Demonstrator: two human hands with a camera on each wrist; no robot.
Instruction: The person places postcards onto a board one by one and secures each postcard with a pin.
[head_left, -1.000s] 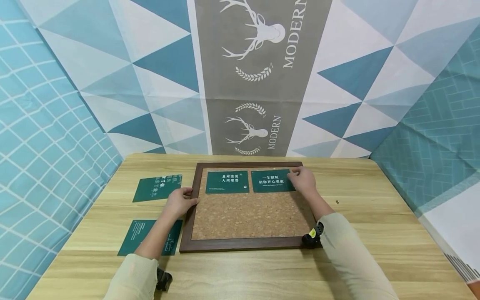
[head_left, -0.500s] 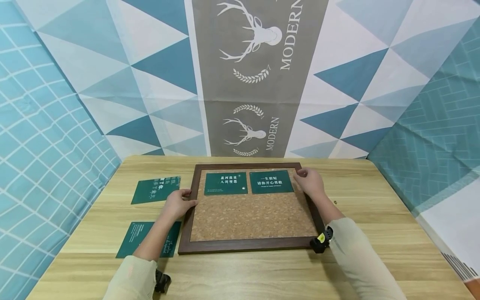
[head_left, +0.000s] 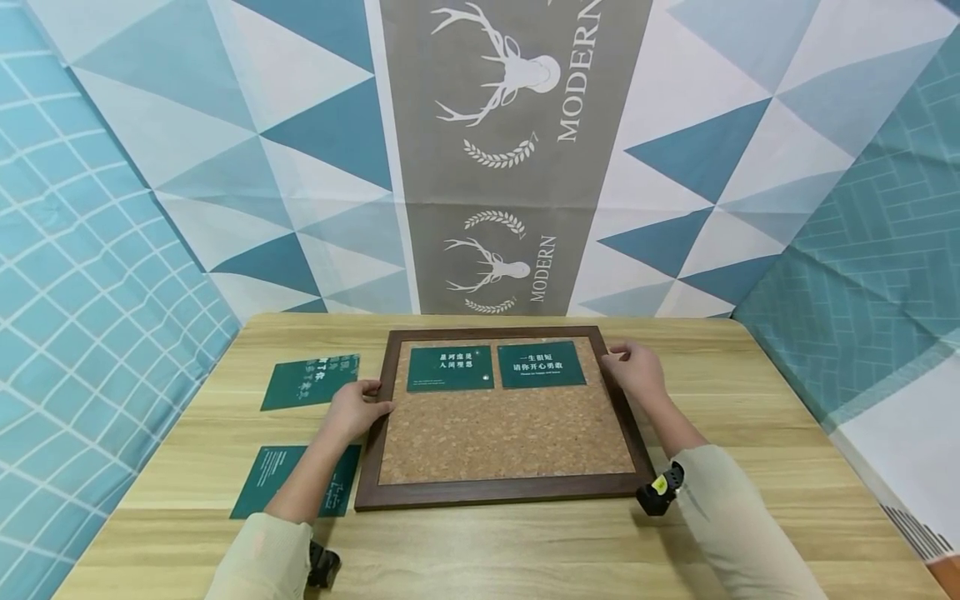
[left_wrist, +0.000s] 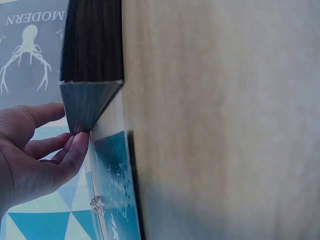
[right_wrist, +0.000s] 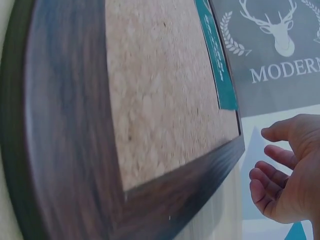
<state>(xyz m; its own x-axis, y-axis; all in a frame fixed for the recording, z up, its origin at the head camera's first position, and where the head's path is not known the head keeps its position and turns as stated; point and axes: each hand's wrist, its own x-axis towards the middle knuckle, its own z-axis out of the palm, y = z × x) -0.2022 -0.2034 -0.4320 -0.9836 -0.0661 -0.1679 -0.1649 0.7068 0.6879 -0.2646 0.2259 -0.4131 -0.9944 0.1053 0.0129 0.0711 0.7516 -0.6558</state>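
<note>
A cork board point(head_left: 502, 433) in a dark brown wooden frame lies on the table. Two green printed cards, the left card point(head_left: 450, 368) and the right card point(head_left: 542, 365), sit side by side along its top. My left hand point(head_left: 357, 410) grips the frame's left side, thumb on top and fingertips at the outer edge, as the left wrist view shows at the frame point(left_wrist: 92, 45). Beside the frame's upper right side is my right hand point(head_left: 636, 367). In the right wrist view this hand point(right_wrist: 292, 170) holds nothing, its fingers loosely bent and apart from the frame.
Left of the board lie two more green cards, an upper one point(head_left: 309, 383) and a lower one point(head_left: 273, 477) partly covered by my left forearm. Patterned cloth point(head_left: 480, 167) hangs behind the wooden table point(head_left: 510, 550).
My right hand has let go of the right card's corner and drawn right, past the frame's edge. The card stays on the cork. My left hand keeps its place on the frame.
</note>
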